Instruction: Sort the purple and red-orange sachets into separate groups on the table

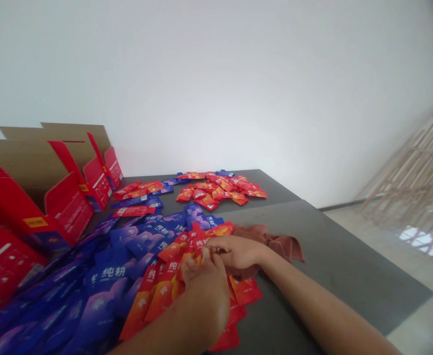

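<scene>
My left hand [204, 270] is bent over the red packets [172, 266] in front of me, its fingers curled in. Close against it, my right hand [238, 252] comes in from the right with its fingers curled too. What either hand pinches is hidden behind the fingers. A brown cloth [284, 245] lies crumpled under and behind my right hand and wrist; whether the fingers grip it does not show. Red packets with orange pictures spread beneath both hands. To their left is a large heap of blue-purple packets [109, 281].
Open red cartons [68, 207] with brown cardboard flaps line the left side. A pile of red packets [219, 190] and smaller mixed groups lie farther back on the dark grey table [349, 266]. A white wall [256, 98] rises behind it. Bamboo-like racks [416, 172] stand at right.
</scene>
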Demonstrator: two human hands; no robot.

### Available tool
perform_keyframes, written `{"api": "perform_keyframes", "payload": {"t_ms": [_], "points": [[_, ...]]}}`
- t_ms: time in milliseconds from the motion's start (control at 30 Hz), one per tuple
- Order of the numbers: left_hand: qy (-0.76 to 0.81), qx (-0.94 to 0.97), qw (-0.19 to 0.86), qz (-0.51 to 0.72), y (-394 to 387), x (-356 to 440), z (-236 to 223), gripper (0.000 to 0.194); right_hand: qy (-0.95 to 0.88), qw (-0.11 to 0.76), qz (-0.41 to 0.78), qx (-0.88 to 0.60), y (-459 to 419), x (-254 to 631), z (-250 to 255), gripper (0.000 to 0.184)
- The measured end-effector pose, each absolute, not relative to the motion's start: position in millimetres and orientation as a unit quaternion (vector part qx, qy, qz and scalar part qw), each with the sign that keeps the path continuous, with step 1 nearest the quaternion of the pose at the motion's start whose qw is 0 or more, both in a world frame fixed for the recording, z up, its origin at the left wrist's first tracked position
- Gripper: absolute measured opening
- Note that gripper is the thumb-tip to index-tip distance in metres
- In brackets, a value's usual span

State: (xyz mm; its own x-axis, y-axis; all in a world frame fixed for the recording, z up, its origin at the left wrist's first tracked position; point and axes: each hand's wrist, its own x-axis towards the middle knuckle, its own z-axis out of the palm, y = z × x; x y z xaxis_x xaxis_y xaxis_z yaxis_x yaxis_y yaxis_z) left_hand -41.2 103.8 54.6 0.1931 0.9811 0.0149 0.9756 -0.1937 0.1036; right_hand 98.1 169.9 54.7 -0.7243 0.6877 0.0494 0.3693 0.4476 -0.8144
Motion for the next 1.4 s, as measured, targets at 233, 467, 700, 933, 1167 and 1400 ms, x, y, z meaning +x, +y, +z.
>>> {"api": "perform_keyframes", "payload": {"t_ms": [233,467,700,933,1167,1400], "points": [[0.64,0.755,0.026,-0.141,89,-31,53,0.066,-0.698,0.355,0.459,-0.42,194,107,46,0.016],[0.639,0.752,0.03,-0.157,88,-28,53,0.07,-0.742,0.414,0.311,-0.425,172,91,55,0.043],[0.643,0.754,-0.003,-0.133,84,-26,51,0.07,-0.86,0.241,0.165,-0.419,164,81,47,0.027],[0.631,0.764,-0.092,-0.097,74,-23,24,0.063,-0.872,0.239,0.231,-0.361,148,87,59,0.051],[0.636,0.752,-0.157,-0.076,73,-19,10,0.058,-0.879,0.264,0.227,-0.325,167,81,55,0.024],[0.64,0.751,-0.148,-0.074,72,-18,7,0.054,-0.907,0.256,0.211,-0.26,172,76,48,0.016]]}}
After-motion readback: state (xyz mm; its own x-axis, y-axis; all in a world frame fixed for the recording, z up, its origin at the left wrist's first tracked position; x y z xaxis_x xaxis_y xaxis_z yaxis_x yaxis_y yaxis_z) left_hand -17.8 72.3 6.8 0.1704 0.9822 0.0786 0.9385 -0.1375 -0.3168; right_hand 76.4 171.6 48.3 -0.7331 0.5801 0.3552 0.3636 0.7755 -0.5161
